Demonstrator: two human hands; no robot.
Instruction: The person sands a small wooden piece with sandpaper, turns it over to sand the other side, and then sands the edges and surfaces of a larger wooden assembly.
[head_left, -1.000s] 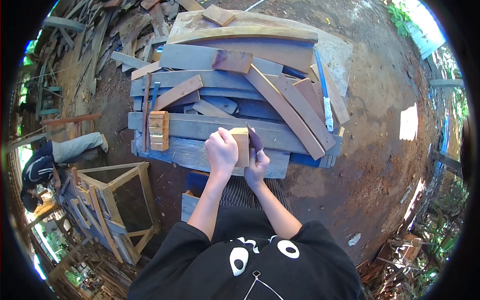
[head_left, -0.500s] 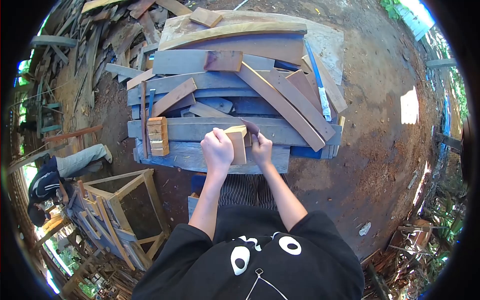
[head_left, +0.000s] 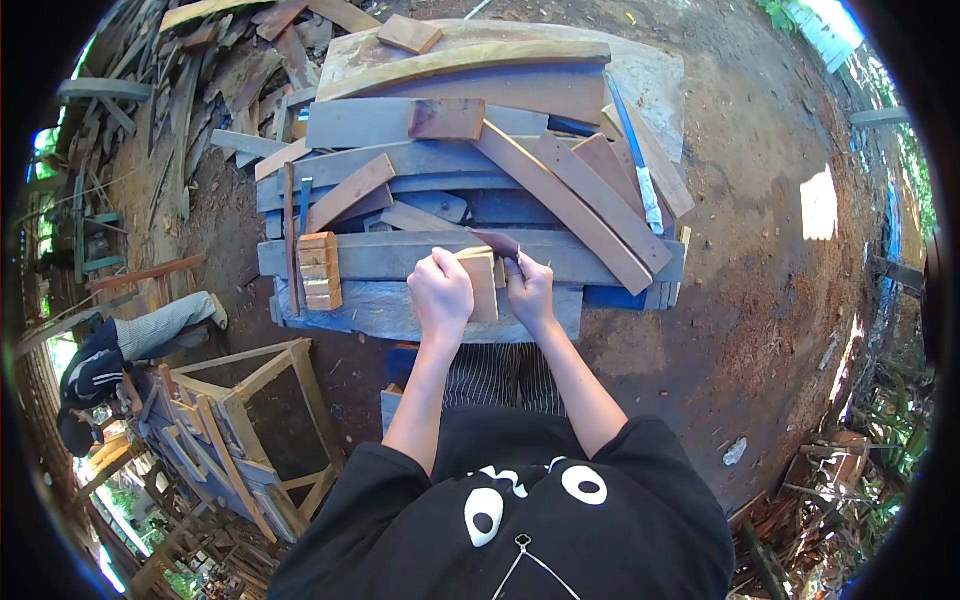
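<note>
My left hand (head_left: pixel 441 292) is closed around a small light-brown wooden block (head_left: pixel 483 286), held upright over the near edge of the bench. A dark, curled piece of sandpaper (head_left: pixel 496 242) is pinched in the fingers of my right hand (head_left: pixel 531 294), its left end over the block's top edge. Behind both hands lies a long grey plank (head_left: pixel 390 257). To the left, a row of small wooden blocks (head_left: pixel 320 272) rests across the planks.
Boards (head_left: pixel 565 212) lie crossed over the bench, with a blue strip wrapped in white at one end (head_left: pixel 648 198) at the right. Another person (head_left: pixel 120 345) works at the left beside a wooden frame (head_left: pixel 270 385). Scrap wood (head_left: pixel 215 80) is heaped at the far left.
Both hands have shifted slightly right with the block and sandpaper. The sandpaper's left end now reaches farther left over the block's top.
</note>
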